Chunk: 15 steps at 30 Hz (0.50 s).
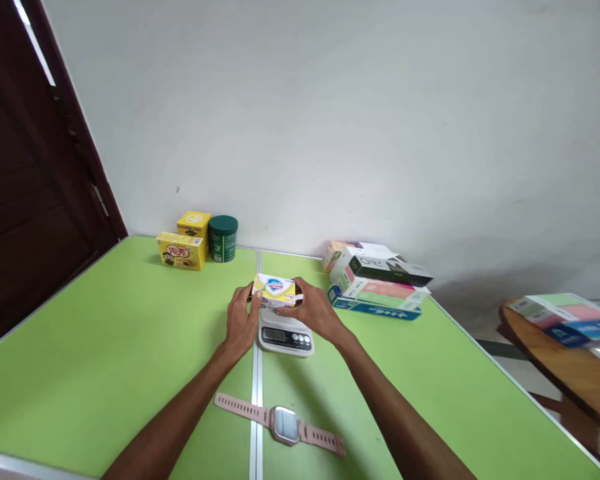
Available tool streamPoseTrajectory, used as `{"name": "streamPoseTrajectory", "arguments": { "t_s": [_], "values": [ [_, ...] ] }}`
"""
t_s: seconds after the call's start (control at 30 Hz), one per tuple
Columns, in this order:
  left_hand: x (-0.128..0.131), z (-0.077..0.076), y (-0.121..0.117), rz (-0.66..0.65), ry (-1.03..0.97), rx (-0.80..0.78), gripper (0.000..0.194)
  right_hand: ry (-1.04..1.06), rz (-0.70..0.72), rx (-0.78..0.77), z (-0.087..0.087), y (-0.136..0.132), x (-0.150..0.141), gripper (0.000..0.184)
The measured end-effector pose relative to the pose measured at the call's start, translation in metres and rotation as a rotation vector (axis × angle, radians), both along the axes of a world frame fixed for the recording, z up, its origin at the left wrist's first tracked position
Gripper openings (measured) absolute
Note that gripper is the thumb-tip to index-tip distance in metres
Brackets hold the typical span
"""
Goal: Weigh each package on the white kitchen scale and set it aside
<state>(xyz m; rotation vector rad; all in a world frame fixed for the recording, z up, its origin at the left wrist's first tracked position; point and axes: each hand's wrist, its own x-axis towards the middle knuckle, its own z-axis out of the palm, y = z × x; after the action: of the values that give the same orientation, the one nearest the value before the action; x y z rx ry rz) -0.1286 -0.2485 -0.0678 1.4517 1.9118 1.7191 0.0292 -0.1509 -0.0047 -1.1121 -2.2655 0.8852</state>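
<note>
A yellow-and-white soap box [275, 289] is held between my two hands over a white digital kitchen scale [286, 341]. My left hand [241, 319] grips the box's left end, thumb on its front. At the other end, my right hand [316, 308] has its fingers closed round the right side. The box covers most of the scale's platform, so I cannot tell whether it touches it. The scale's display and several round buttons face me. Nearer to me lies a smartwatch [285, 425] with a pink strap, stretched flat across the table's centre seam.
The green table [130, 360] meets a pale wall. At the back left stand two yellow boxes [181, 251] and a green lidded tub [223, 239]. Several cartons [380, 283] are stacked at the back right. Beyond the table's right edge, a wooden stool [570, 370] bears more boxes.
</note>
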Motion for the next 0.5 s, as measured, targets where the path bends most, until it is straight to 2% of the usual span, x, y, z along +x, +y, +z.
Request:
{"name": "streamPoseTrajectory", "arguments": {
  "t_s": [0.13,0.4,0.43,0.5],
  "values": [
    [0.019,-0.009,0.011,-0.043,0.007,-0.059,0.047,0.021,-0.030,-0.057,-0.013,0.009,0.024,0.046],
    [0.017,-0.017,0.017,-0.086,0.063,-0.098,0.048,0.164,0.037,-0.154,-0.035,0.021,0.030,0.048],
    [0.016,-0.017,0.017,-0.092,0.066,-0.093,0.048,0.183,0.042,-0.156,-0.036,0.022,0.033,0.052],
    [0.010,-0.020,0.017,-0.090,0.063,-0.084,0.046,0.230,0.016,-0.175,-0.040,0.021,0.044,0.071]
  ]
}}
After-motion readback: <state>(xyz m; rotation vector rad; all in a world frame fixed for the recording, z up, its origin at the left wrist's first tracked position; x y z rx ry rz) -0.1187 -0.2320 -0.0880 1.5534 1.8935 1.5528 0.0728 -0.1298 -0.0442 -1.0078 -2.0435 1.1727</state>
